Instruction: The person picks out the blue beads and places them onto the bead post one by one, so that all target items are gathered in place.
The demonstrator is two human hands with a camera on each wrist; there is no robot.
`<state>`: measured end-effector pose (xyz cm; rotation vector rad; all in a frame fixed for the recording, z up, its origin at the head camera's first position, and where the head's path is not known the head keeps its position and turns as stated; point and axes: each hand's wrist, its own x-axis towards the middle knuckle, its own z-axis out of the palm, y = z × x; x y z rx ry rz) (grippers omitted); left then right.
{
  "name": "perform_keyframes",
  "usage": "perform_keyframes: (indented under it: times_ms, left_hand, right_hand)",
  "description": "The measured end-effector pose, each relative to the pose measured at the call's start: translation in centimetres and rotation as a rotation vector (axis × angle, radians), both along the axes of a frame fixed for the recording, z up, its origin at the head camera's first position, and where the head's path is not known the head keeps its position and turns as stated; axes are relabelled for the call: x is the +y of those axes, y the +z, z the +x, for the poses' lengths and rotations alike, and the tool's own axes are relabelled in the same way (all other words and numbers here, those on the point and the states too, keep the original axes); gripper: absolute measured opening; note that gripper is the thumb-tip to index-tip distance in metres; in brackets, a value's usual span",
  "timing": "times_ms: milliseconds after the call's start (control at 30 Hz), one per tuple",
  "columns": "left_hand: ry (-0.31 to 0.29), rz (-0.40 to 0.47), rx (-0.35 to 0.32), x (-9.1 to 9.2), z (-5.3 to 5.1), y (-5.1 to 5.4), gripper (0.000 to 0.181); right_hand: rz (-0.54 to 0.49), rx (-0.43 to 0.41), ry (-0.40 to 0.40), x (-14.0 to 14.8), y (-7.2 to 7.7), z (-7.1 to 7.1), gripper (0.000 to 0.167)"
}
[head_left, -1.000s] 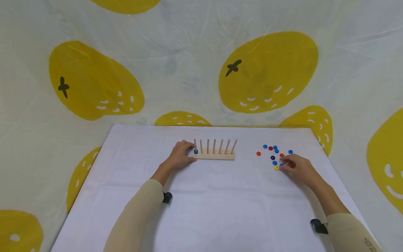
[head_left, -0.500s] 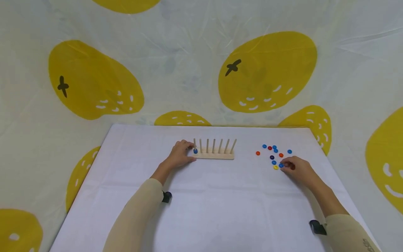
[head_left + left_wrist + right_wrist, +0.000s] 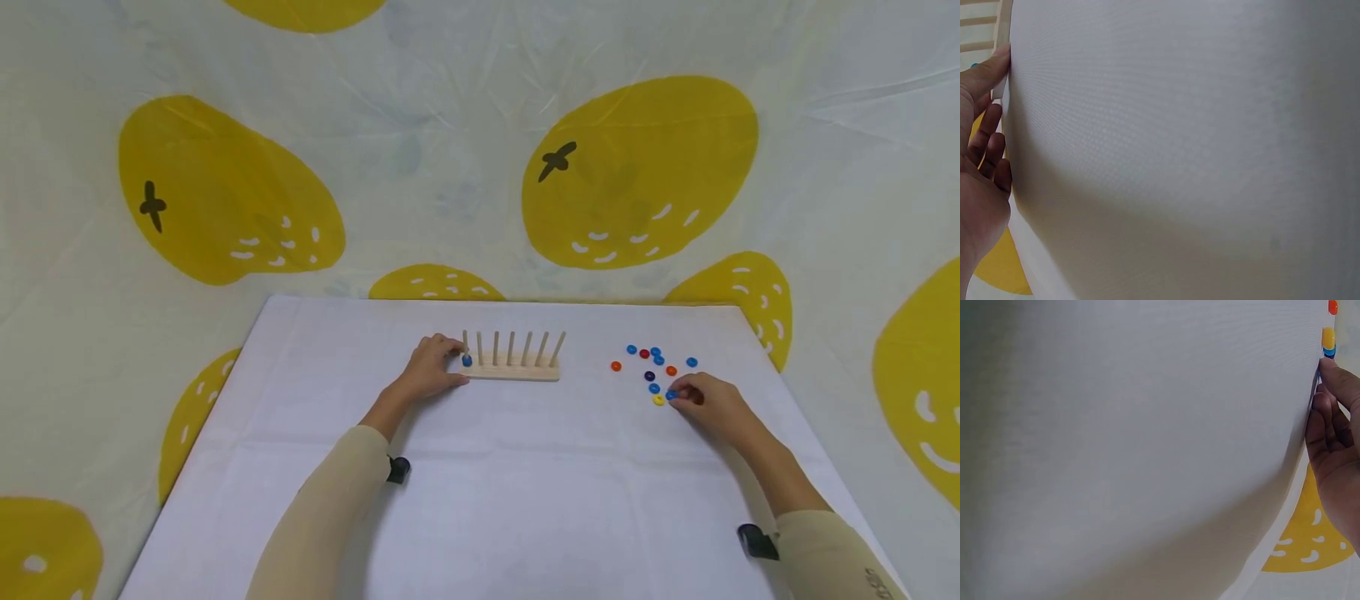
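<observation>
A pale wooden peg rack (image 3: 517, 374) with a row of upright pegs stands near the middle of the table. Its leftmost peg carries a dark blue bead (image 3: 467, 361). My left hand (image 3: 429, 368) holds the rack's left end, thumb in front and fingers behind. In the left wrist view, my thumb (image 3: 988, 70) lies against the rack's edge. On the right, my right hand (image 3: 712, 404) pinches a blue bead (image 3: 671, 395) between thumb and forefinger at the table surface. A yellow bead (image 3: 658, 400) lies just left of those fingertips; another blue bead (image 3: 655, 388) is close by.
Several loose beads lie scattered on the right, among them an orange bead (image 3: 616, 366), a red bead (image 3: 644, 353) and a dark purple bead (image 3: 649, 376). A white cloth (image 3: 525, 483) covers the table. Behind it hangs a fruit-patterned sheet (image 3: 442, 183).
My right forefinger has come down off the orange bead's spot, and thumb and forefinger have closed on the blue bead. My left hand and the rack have stayed in place.
</observation>
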<state>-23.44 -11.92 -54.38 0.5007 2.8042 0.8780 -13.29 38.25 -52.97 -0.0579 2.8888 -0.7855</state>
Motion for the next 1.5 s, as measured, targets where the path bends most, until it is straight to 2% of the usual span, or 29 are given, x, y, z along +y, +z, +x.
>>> perform_keyframes:
  times_ms: [367,633,833,1200,1500]
  left_hand:
    - [0.014,-0.01,-0.01,0.2,0.2,0.2,0.059]
    - [0.008,-0.005,-0.003,0.0,0.2,0.3,0.059]
    - [0.0,-0.006,-0.006,-0.1,0.2,0.2,0.059]
    - [-0.002,-0.003,-0.013,0.0,-0.1,-0.1,0.058]
    - [-0.006,-0.014,-0.001,0.1,-0.2,-0.2,0.058]
  right_hand:
    - [0.023,0.035,0.034,0.1,0.8,-0.4,0.031]
    - [0.0,0.169,0.067,-1.6,2.7,-1.1,0.027]
    - [-0.017,0.237,0.107,-3.2,4.4,-2.3,0.024]
    - [-0.054,0.245,0.147,-6.9,7.2,-4.7,0.023]
    - [-0.098,0.33,0.229,-10.8,9.0,-6.5,0.017]
